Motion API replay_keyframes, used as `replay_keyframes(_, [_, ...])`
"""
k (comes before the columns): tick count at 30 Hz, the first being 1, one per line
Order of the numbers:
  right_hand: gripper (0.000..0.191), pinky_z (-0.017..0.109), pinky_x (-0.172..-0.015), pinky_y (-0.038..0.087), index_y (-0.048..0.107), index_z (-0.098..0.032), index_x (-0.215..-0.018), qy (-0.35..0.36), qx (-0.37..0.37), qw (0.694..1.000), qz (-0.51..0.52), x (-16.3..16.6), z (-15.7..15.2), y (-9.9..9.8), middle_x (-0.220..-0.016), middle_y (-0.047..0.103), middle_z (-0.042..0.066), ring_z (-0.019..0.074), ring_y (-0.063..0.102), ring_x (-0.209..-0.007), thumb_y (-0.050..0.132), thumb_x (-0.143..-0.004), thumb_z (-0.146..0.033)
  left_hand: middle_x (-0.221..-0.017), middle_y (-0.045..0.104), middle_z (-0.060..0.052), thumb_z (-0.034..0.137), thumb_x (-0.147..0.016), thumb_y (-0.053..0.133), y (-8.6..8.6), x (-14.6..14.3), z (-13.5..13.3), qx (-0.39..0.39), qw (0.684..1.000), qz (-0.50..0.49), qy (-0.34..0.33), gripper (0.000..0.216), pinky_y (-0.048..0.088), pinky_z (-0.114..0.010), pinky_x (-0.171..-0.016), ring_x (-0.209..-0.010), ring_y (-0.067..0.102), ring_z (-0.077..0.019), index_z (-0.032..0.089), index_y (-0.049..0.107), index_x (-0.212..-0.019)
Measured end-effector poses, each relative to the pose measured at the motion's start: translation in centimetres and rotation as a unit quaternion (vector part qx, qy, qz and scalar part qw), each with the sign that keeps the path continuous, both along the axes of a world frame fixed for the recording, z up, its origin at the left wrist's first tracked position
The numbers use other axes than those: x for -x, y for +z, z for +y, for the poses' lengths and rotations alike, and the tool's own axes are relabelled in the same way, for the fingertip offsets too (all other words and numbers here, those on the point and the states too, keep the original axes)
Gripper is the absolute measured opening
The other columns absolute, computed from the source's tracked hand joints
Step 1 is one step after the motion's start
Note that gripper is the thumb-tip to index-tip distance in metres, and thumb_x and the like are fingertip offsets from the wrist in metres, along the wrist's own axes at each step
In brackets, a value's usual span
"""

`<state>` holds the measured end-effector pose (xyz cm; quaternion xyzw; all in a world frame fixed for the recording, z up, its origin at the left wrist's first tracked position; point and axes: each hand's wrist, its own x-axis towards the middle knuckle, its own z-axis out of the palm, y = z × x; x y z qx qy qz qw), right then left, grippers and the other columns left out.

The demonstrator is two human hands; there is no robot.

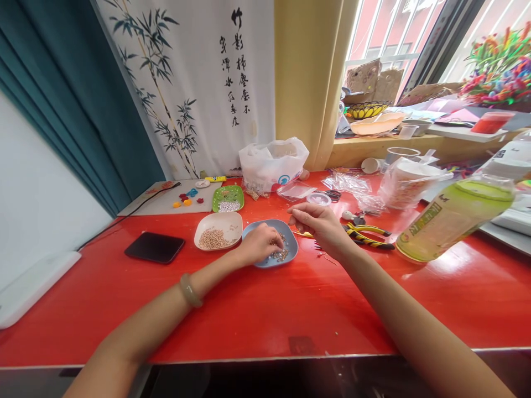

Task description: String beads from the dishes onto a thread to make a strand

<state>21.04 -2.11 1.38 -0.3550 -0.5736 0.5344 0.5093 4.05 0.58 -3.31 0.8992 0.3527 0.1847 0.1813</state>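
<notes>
My left hand (pixel 260 241) reaches into a small blue dish (pixel 290 251) of tiny beads on the red table (pixel 257 315), its fingers curled among the beads. A jade bangle (pixel 189 290) sits on that wrist. My right hand (pixel 317 222) hovers just right of the dish, fingers pinched together on something thin that I cannot make out. A white dish (pixel 219 229) of gold beads lies left of the blue one, and a green tray (pixel 228 198) of pale beads lies behind it.
A black phone (pixel 154 246) lies at the left. Yellow-handled pliers (pixel 367 231) rest right of my right hand. A green drink bottle (pixel 450 215) stands at the right. A white plastic bag (pixel 271 163), clear bags (pixel 352 185) and cups crowd the back.
</notes>
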Motion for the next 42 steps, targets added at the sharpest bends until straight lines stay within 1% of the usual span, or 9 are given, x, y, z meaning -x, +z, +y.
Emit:
replay_keyframes(3, [0.016,0.02,-0.05,0.037,0.064,-0.017,-0.076,-0.001,0.002,1.0,0.002,0.0,0.1,0.0,-0.063,0.059,0.0,0.0046,0.043,-0.05,0.061,-0.07,-0.031,-0.08,0.063,-0.003,0.023,-0.069,0.057,0.1,-0.1,-0.1,0.028,0.999,-0.042,0.017,0.009,0.036,-0.029,-0.074,-0.082,0.051,-0.0177,0.018,0.065,-0.069])
replay_keyframes(6, [0.017,0.02,-0.051,0.038,0.064,-0.018,-0.079,0.0,0.014,1.0,0.009,0.0,0.2,-0.1,-0.065,0.06,0.0,0.0048,0.045,-0.051,0.061,-0.07,-0.031,-0.077,0.063,-0.003,0.026,-0.068,0.058,0.4,-0.2,0.0,0.097,0.979,-0.169,0.067,0.011,0.037,-0.029,-0.073,-0.077,0.054,-0.0164,0.017,0.063,-0.071])
replay_keyframes(8, [0.019,0.021,-0.054,0.04,0.064,-0.017,-0.082,0.002,0.029,1.0,0.012,0.1,0.2,-0.1,-0.068,0.061,0.001,0.0055,0.047,-0.054,0.061,-0.069,-0.03,-0.076,0.064,-0.004,0.028,-0.068,0.058,0.7,-0.3,0.1,0.175,0.937,-0.289,0.091,0.014,0.039,-0.028,-0.07,-0.074,0.056,-0.0153,0.016,0.06,-0.074])
replay_keyframes(12, [0.021,0.023,-0.059,0.041,0.062,-0.018,-0.086,-0.001,0.059,0.998,0.001,0.3,-0.1,0.0,-0.07,0.063,0.001,0.0065,0.05,-0.056,0.062,-0.068,-0.03,-0.075,0.064,-0.003,0.027,-0.061,0.065,1.4,-0.4,0.4,0.301,0.826,-0.465,0.107,0.02,0.038,-0.022,-0.06,-0.071,0.057,-0.0122,0.014,0.058,-0.076])
replay_keyframes(15, [0.016,0.022,-0.058,0.04,0.061,-0.016,-0.075,0.009,0.064,0.997,-0.037,0.5,-0.2,-0.1,-0.071,0.064,0.003,0.0061,0.049,-0.055,0.061,-0.069,-0.031,-0.074,0.064,-0.002,0.023,-0.058,0.068,1.4,-0.3,0.5,0.367,0.761,-0.524,0.104,0.022,0.037,-0.019,-0.057,-0.066,0.056,-0.0082,0.014,0.06,-0.077])
replay_keyframes(18, [0.019,0.021,-0.052,0.038,0.06,-0.014,-0.067,0.014,0.069,0.994,-0.079,0.7,-0.1,-0.2,-0.069,0.064,0.004,0.0061,0.047,-0.052,0.061,-0.068,-0.033,-0.072,0.065,-0.002,0.02,-0.058,0.069,1.3,-0.3,0.5,0.404,0.727,-0.548,0.086,0.02,0.037,-0.018,-0.057,-0.061,0.054,-0.0056,0.015,0.063,-0.076])
replay_keyframes(22, [0.019,0.02,-0.045,0.032,0.059,-0.013,-0.061,0.019,0.076,0.992,-0.096,0.8,-0.1,-0.3,-0.062,0.061,0.004,0.0059,0.043,-0.047,0.061,-0.066,-0.032,-0.072,0.065,-0.001,0.017,-0.057,0.07,1.4,-0.3,0.5,0.414,0.711,-0.562,0.08,0.018,0.038,-0.017,-0.057,-0.063,0.055,-0.0054,0.016,0.065,-0.074])
replay_keyframes(26, [0.017,0.021,-0.042,0.029,0.058,-0.014,-0.058,0.021,0.073,0.993,-0.091,0.9,-0.3,-0.3,-0.056,0.059,0.002,0.006,0.04,-0.044,0.061,-0.065,-0.029,-0.073,0.065,-0.001,0.017,-0.056,0.07,1.5,-0.3,0.5,0.418,0.708,-0.565,0.077,0.018,0.038,-0.017,-0.057,-0.067,0.056,-0.0065,0.017,0.067,-0.074])
replay_keyframes(42, [0.012,0.02,-0.043,0.027,0.058,-0.014,-0.059,0.035,0.086,0.991,-0.093,0.8,-0.2,-0.5,-0.053,0.059,0.001,0.0058,0.04,-0.044,0.059,-0.065,-0.024,-0.071,0.061,0.0,0.017,-0.056,0.07,1.5,-0.3,0.4,0.412,0.724,-0.548,0.076,0.019,0.039,-0.018,-0.057,-0.065,0.054,-0.0064,0.014,0.062,-0.073])
